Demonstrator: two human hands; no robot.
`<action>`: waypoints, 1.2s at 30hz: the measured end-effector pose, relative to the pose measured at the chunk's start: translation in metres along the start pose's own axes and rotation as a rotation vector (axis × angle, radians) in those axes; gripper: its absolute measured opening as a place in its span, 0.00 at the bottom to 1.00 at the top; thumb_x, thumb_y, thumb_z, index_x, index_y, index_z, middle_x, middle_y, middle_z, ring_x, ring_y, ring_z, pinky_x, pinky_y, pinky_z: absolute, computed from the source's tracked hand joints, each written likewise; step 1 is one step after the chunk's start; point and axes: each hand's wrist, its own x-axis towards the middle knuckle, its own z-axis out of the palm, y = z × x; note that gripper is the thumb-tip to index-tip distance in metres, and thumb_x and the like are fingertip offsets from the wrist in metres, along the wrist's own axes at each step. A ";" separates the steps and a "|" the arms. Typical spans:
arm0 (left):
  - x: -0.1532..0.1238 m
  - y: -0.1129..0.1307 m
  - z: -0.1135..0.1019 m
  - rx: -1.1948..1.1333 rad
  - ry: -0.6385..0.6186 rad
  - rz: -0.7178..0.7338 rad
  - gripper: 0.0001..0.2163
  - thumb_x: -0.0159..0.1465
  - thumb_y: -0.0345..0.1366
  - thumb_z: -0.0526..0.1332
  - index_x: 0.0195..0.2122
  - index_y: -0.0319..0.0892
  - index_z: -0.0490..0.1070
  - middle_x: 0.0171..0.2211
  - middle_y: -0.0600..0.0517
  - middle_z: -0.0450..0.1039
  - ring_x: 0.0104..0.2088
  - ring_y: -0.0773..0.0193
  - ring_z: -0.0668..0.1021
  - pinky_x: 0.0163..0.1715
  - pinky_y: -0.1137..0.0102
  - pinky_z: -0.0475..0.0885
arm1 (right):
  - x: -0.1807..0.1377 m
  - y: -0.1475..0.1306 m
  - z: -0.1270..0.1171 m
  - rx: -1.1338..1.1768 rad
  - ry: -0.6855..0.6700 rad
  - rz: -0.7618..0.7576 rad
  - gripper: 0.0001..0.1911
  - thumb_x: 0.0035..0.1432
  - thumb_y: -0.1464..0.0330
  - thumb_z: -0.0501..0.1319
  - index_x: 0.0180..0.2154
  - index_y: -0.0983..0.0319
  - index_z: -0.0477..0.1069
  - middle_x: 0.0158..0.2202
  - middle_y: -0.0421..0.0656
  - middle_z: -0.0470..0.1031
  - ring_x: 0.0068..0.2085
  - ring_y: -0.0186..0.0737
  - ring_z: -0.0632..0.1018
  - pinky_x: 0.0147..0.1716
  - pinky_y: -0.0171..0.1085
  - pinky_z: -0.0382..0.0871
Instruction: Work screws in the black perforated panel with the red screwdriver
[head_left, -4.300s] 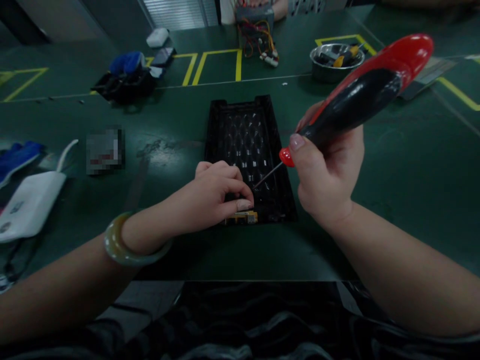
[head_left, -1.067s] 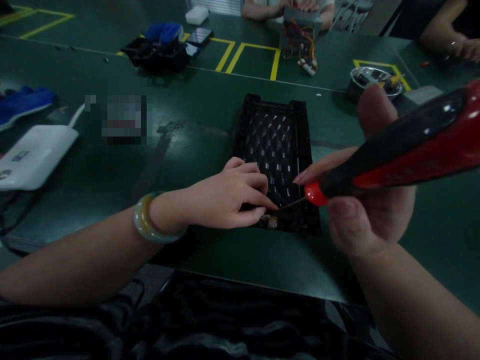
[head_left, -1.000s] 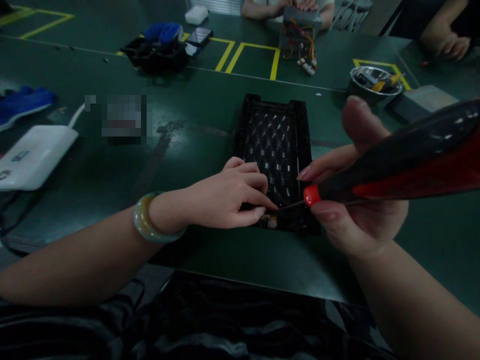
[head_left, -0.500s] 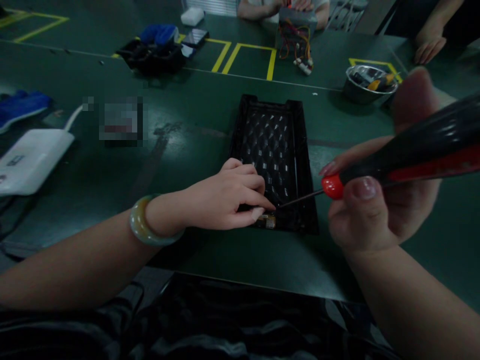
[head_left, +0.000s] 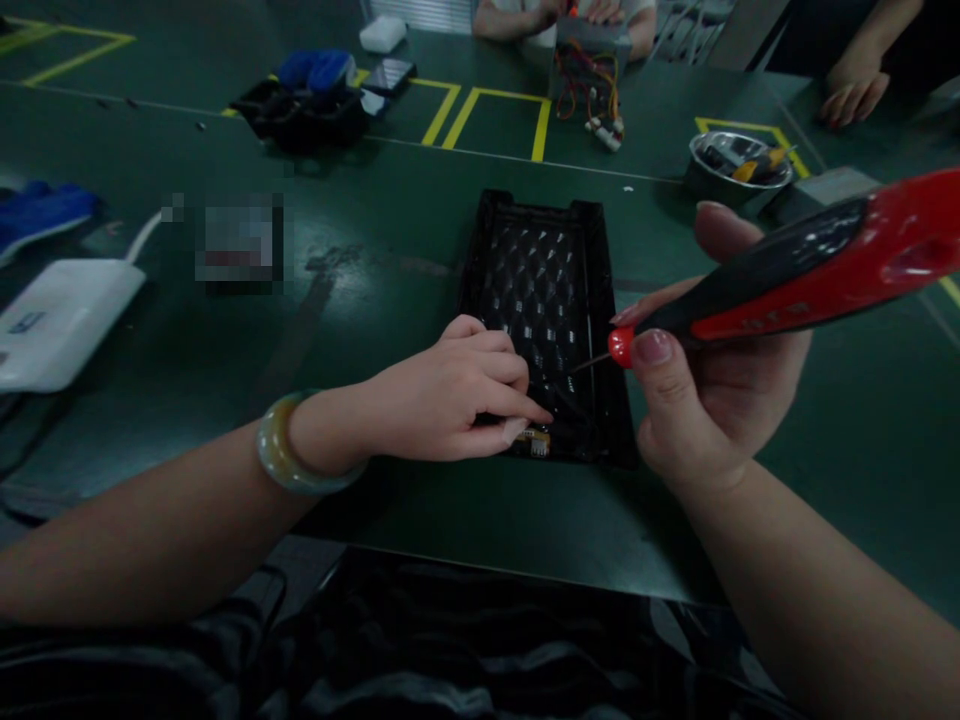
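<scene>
A black plastic panel [head_left: 538, 270] with a diamond-patterned face lies flat on the green table. My left hand [head_left: 457, 395] is closed over its near left part, fingers bent, with index finger and thumb beside a small circuit board [head_left: 538, 440] at the near edge. What lies under the curled fingers is hidden. In my right hand [head_left: 720, 400] is a red and black screwdriver [head_left: 787, 270], gripped near the red collar. Its thin shaft points down and left over the panel, the tip above the patterned face; whether it touches, I cannot tell.
A metal bowl of tools [head_left: 739, 165] stands at the back right. Across the table, a person handles a grey metal box [head_left: 592, 65] with coloured wires. At left are a white device [head_left: 67, 320], blue gloves [head_left: 45, 215] and a black tray [head_left: 300, 115].
The screwdriver has come away from the spot by my left index fingertip; its tip is now farther up the panel. My right hand has shifted left and more handle shows. My left hand stays.
</scene>
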 end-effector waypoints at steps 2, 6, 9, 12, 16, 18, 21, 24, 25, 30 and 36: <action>0.000 0.000 0.000 -0.002 0.005 -0.001 0.13 0.72 0.38 0.56 0.51 0.53 0.79 0.39 0.52 0.79 0.43 0.60 0.75 0.48 0.59 0.56 | 0.001 0.002 0.003 -0.036 0.012 -0.085 0.28 0.59 0.57 0.69 0.60 0.45 0.68 0.64 0.40 0.67 0.36 0.40 0.79 0.41 0.45 0.81; 0.000 0.001 0.000 -0.001 0.043 -0.009 0.13 0.71 0.36 0.57 0.50 0.52 0.80 0.38 0.53 0.79 0.42 0.60 0.75 0.48 0.59 0.56 | 0.001 0.007 0.007 -0.036 0.032 -0.083 0.27 0.60 0.59 0.67 0.60 0.47 0.68 0.64 0.41 0.68 0.37 0.41 0.80 0.45 0.46 0.80; 0.000 0.001 0.001 0.018 0.100 -0.067 0.13 0.70 0.35 0.58 0.49 0.52 0.80 0.37 0.54 0.79 0.42 0.61 0.75 0.47 0.60 0.56 | -0.001 0.009 0.006 -0.035 0.035 -0.037 0.27 0.62 0.57 0.67 0.61 0.45 0.68 0.62 0.40 0.69 0.38 0.42 0.80 0.46 0.48 0.80; 0.000 -0.001 0.003 0.039 0.173 -0.146 0.12 0.69 0.34 0.59 0.46 0.52 0.81 0.34 0.55 0.78 0.40 0.61 0.75 0.45 0.60 0.56 | -0.001 0.008 0.003 -0.028 -0.009 0.009 0.26 0.62 0.54 0.67 0.60 0.44 0.67 0.59 0.38 0.70 0.39 0.42 0.81 0.46 0.50 0.81; -0.001 -0.004 0.004 0.040 0.236 -0.227 0.11 0.68 0.35 0.59 0.44 0.51 0.82 0.33 0.55 0.77 0.39 0.61 0.75 0.43 0.60 0.56 | 0.000 0.007 0.001 -0.005 -0.029 0.075 0.24 0.63 0.54 0.67 0.59 0.42 0.68 0.61 0.36 0.69 0.41 0.42 0.81 0.49 0.51 0.81; -0.001 -0.004 0.004 0.039 0.254 -0.264 0.11 0.68 0.35 0.59 0.43 0.51 0.82 0.34 0.55 0.78 0.39 0.60 0.75 0.43 0.60 0.55 | 0.001 0.005 0.002 -0.004 -0.034 0.079 0.23 0.64 0.53 0.66 0.59 0.42 0.67 0.61 0.36 0.69 0.42 0.42 0.81 0.49 0.51 0.81; 0.000 -0.005 0.004 0.033 0.262 -0.289 0.11 0.68 0.35 0.59 0.43 0.51 0.82 0.35 0.55 0.78 0.40 0.60 0.76 0.43 0.60 0.55 | 0.002 0.003 0.003 0.013 -0.006 0.097 0.23 0.63 0.52 0.66 0.58 0.44 0.67 0.60 0.37 0.70 0.42 0.42 0.81 0.47 0.50 0.82; 0.000 -0.005 0.004 0.022 0.255 -0.287 0.11 0.67 0.34 0.59 0.43 0.51 0.82 0.35 0.55 0.78 0.40 0.60 0.76 0.43 0.60 0.55 | 0.004 0.001 0.004 0.069 0.036 0.073 0.21 0.64 0.55 0.67 0.56 0.46 0.69 0.61 0.36 0.69 0.39 0.37 0.80 0.43 0.47 0.82; 0.000 -0.004 0.004 0.018 0.253 -0.286 0.11 0.67 0.34 0.59 0.43 0.50 0.82 0.34 0.55 0.78 0.40 0.60 0.76 0.43 0.60 0.55 | 0.005 0.001 0.005 0.095 0.053 0.050 0.19 0.64 0.57 0.66 0.56 0.46 0.70 0.61 0.35 0.69 0.38 0.35 0.79 0.41 0.45 0.81; -0.001 -0.004 0.004 0.010 0.255 -0.284 0.11 0.67 0.34 0.59 0.43 0.51 0.83 0.34 0.54 0.78 0.40 0.60 0.76 0.43 0.60 0.55 | 0.010 0.007 0.005 0.203 0.170 -0.018 0.15 0.64 0.61 0.66 0.52 0.49 0.75 0.56 0.36 0.73 0.33 0.30 0.76 0.29 0.34 0.73; -0.001 -0.004 0.005 0.009 0.250 -0.280 0.12 0.67 0.34 0.59 0.43 0.51 0.83 0.34 0.54 0.78 0.40 0.60 0.76 0.44 0.60 0.56 | 0.013 0.007 0.002 0.273 0.256 0.140 0.11 0.60 0.70 0.64 0.45 0.55 0.79 0.51 0.39 0.77 0.30 0.28 0.74 0.26 0.32 0.67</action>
